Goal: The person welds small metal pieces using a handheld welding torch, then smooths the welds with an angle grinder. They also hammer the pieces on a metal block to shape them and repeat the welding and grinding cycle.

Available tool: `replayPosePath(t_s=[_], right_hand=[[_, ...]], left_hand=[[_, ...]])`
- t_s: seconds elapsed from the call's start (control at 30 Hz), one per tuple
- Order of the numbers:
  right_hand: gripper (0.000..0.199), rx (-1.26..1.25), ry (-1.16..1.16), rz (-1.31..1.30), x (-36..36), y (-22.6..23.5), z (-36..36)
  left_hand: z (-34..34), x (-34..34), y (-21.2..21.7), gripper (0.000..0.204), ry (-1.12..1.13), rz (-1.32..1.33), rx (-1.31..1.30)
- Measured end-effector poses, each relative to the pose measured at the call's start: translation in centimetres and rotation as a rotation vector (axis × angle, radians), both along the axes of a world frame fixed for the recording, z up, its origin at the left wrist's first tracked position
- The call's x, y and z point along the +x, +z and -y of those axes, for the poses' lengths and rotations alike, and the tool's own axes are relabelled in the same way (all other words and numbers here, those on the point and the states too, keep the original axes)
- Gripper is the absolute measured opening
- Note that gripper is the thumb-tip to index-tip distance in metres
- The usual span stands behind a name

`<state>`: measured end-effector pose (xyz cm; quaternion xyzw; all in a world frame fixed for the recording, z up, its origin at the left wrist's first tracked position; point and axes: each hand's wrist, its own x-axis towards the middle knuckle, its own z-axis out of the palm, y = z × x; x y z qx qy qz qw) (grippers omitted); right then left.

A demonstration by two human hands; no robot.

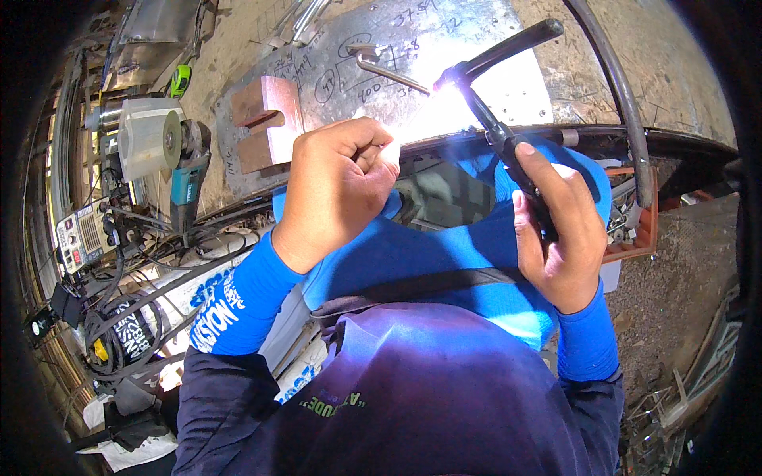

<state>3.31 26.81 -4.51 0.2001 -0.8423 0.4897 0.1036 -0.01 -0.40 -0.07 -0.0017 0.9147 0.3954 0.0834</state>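
- Torch (pixel 498 131): over the bench (pixel 556 63), right hand (pixel 556 230) clamped on its handle, bright arc at the tip.
- Left hand (pixel 341 186): fisted just beside the glare; contents hidden.
- Grinder (pixel 186 178), copper block (pixel 266 119) lie left; hose (pixel 623 95) curves right.

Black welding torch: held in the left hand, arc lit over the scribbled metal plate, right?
Not quite. The head view shows the black welding torch gripped in the right hand, not the left. The left hand is a closed fist beside the arc. The arc is indeed lit over the scribbled metal plate.
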Motion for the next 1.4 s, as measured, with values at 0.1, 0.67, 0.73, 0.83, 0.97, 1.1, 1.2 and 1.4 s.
replayPosePath(t_s=[0.1,0.67,0.73,0.83,0.97,1.1,1.2,1.4], right_hand=[[0.065,-0.026,-0.019,-0.071,-0.2,-0.3,0.3],[0.066,-0.002,-0.012,-0.080,-0.2,-0.3,0.2],[0.065,0.034,0.001,-0.009,-0.1,0.0,0.1],[0.064,0.063,0.017,0.038,0.2,0.1,-0.4],[0.063,0.031,0.001,0.071,0.3,0.1,-0.1],[0.062,-0.034,-0.021,-0.088,-0.3,-0.3,0.3],[0.056,0.000,-0.015,-0.023,0.2,-0.2,-0.3],[0.054,0.026,-0.030,-0.046,0.0,-0.4,-0.4]], left_hand=[[-0.3,0.1,-0.5,0.004,0.010,-0.049,0.048],[-0.4,-0.1,-0.1,0.002,-0.002,-0.018,0.033],[-0.1,0.0,-0.2,0.002,-0.011,-0.035,0.013],[0.1,0.2,-0.5,0.004,0.029,-0.010,-0.016],[0.0,0.6,-0.7,0.005,0.084,0.007,0.054],[-0.1,0.5,-0.4,0.003,0.036,-0.002,0.118],[0.0,0.6,-0.4,0.003,0.037,-0.018,0.098],[-0.1,0.5,0.0,0.006,0.062,0.004,0.062]])
